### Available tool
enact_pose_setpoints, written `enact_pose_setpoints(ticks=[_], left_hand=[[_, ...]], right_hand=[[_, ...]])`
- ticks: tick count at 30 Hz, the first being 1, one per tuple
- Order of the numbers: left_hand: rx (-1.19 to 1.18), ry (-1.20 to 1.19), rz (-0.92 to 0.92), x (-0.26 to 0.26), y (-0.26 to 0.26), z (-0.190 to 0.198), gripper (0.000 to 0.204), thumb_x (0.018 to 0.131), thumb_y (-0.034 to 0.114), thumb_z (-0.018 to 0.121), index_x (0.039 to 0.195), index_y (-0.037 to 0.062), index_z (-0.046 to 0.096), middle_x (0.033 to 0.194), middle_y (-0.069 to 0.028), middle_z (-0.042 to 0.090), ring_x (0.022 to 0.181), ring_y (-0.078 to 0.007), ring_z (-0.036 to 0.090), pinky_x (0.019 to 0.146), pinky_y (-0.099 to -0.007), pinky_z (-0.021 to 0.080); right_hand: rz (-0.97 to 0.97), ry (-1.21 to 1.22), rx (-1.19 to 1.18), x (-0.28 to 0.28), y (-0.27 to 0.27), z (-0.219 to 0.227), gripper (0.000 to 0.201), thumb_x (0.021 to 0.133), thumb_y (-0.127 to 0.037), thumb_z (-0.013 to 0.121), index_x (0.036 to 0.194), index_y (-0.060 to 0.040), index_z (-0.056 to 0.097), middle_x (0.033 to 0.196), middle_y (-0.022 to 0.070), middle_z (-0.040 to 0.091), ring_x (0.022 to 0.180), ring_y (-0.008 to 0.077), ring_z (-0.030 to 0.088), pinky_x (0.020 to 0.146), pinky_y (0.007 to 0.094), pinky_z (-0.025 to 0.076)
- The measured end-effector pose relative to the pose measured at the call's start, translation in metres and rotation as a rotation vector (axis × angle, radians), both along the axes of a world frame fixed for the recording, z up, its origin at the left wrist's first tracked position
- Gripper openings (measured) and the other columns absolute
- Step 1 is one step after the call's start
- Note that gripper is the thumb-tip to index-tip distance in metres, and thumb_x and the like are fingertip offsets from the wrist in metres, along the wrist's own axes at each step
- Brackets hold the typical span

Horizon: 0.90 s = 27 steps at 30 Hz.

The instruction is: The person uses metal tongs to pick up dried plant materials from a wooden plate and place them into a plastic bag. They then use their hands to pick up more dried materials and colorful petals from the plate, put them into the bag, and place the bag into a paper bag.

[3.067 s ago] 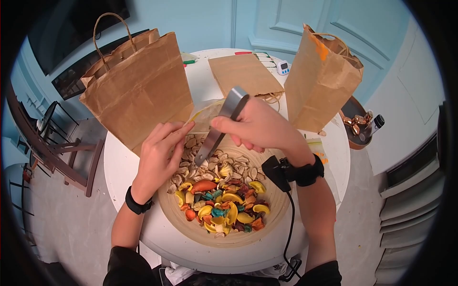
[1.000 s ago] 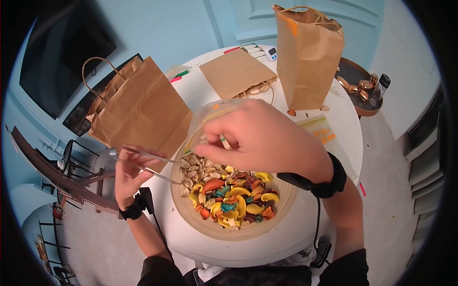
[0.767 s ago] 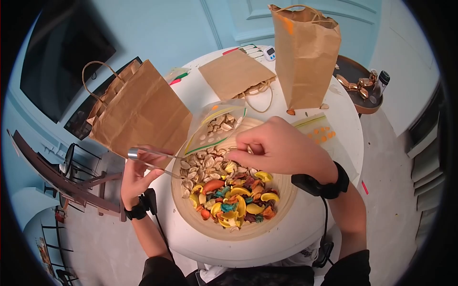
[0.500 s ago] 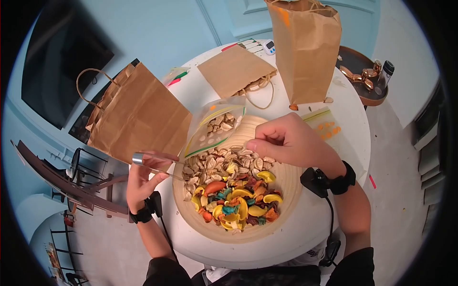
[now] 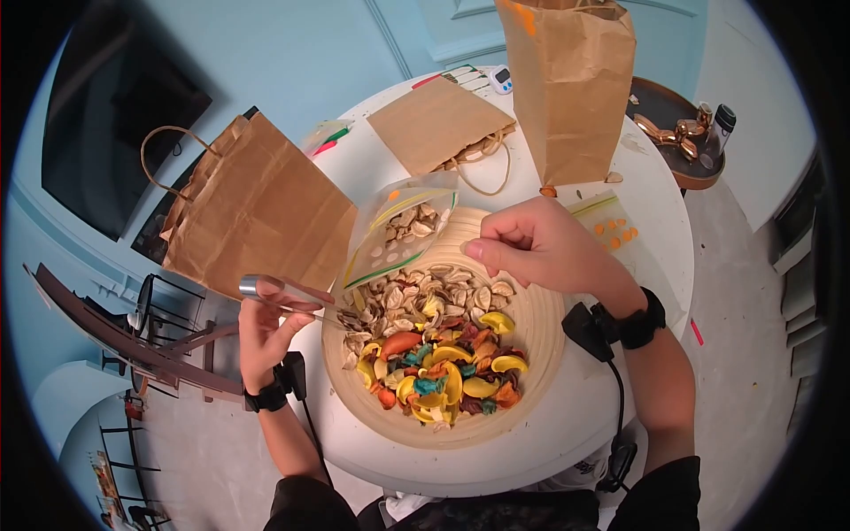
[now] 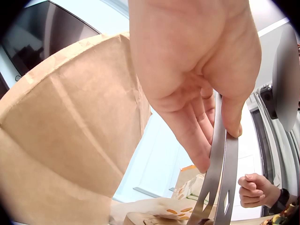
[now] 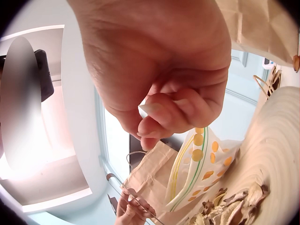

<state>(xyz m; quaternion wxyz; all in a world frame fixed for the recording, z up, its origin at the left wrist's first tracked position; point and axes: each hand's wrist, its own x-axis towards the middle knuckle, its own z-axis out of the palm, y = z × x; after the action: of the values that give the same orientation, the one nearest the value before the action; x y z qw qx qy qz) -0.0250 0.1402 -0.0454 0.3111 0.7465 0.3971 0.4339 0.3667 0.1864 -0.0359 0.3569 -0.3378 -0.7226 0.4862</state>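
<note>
My left hand (image 5: 266,336) grips metal tongs (image 6: 218,164) between thumb and fingers. The tongs' tips reach the left side of a round wooden plate (image 5: 553,354), at the pale dried petals (image 5: 425,296). In the left wrist view a dark bit shows between the tips. Colourful potpourri pieces (image 5: 443,372), yellow, orange, red and teal, lie in the plate's front half. An open zip bag (image 5: 403,230), with pale pieces inside, leans over the plate's back left edge. My right hand (image 5: 540,243) hovers above the plate's back right, fingers curled, with nothing visible in them.
A large paper bag (image 5: 261,212) stands left of the plate, another paper bag (image 5: 575,97) at the back right. Between them lies a flat paper bag (image 5: 438,124). A second zip bag (image 5: 611,226) lies right on the white table (image 5: 646,221), and a timer (image 5: 500,78) sits behind.
The tongs went from my right hand to my left, and their arms have come closer together. My right hand has moved off the zip bag towards the right.
</note>
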Motion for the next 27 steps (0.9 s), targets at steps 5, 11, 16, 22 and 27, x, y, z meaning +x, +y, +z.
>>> enact_pose_setpoints(ticks=[5,11,16,22,27], left_hand=[[0.086,-0.073,0.019,-0.004,-0.002,-0.006,0.043,0.093,0.013,0.079,0.112,0.0025,0.041,0.105,-0.0254,0.071,0.1,-0.0394,0.075,0.084,-0.0435,0.064],[0.164,-0.127,0.019,-0.003,-0.008,-0.003,0.045,0.093,0.014,0.079,0.114,0.0023,0.041,0.104,-0.0242,0.07,0.097,-0.0415,0.075,0.083,-0.0486,0.065],[0.317,-0.227,-0.033,0.001,-0.012,-0.001,0.046,0.092,0.013,0.079,0.116,0.0026,0.041,0.104,-0.0219,0.066,0.092,-0.0415,0.075,0.081,-0.0565,0.064],[0.366,-0.228,-0.031,0.037,0.003,0.02,0.049,0.09,0.009,0.08,0.12,0.0018,0.041,0.108,-0.0239,0.066,0.099,-0.0417,0.074,0.089,-0.0541,0.063],[0.351,-0.03,-0.041,0.06,0.02,0.031,0.046,0.091,-0.001,0.075,0.125,0.0009,0.043,0.119,-0.0272,0.065,0.113,-0.0435,0.07,0.098,-0.0469,0.06]], right_hand=[[0.007,0.007,-0.021,0.0,0.0,0.002,0.034,0.101,-0.024,0.067,0.079,0.0011,0.069,0.061,-0.0036,0.056,0.057,0.0018,0.044,0.052,0.0235,0.034],[0.013,0.0,-0.036,0.001,0.001,0.002,0.035,0.102,-0.025,0.067,0.078,0.0008,0.069,0.062,-0.0036,0.057,0.057,0.0016,0.044,0.053,0.0235,0.034],[0.007,-0.045,0.004,0.001,0.002,-0.001,0.039,0.104,-0.029,0.066,0.075,-0.0032,0.064,0.058,-0.0053,0.054,0.05,0.0008,0.046,0.047,0.0216,0.032],[0.005,-0.009,-0.043,0.002,0.003,-0.001,0.038,0.102,-0.027,0.067,0.075,-0.0006,0.065,0.059,-0.0039,0.055,0.053,0.0017,0.044,0.05,0.0235,0.032],[0.014,-0.018,-0.038,0.004,0.006,-0.002,0.036,0.101,-0.026,0.067,0.076,0.0006,0.067,0.061,-0.0024,0.057,0.054,0.0025,0.044,0.051,0.0245,0.033]])
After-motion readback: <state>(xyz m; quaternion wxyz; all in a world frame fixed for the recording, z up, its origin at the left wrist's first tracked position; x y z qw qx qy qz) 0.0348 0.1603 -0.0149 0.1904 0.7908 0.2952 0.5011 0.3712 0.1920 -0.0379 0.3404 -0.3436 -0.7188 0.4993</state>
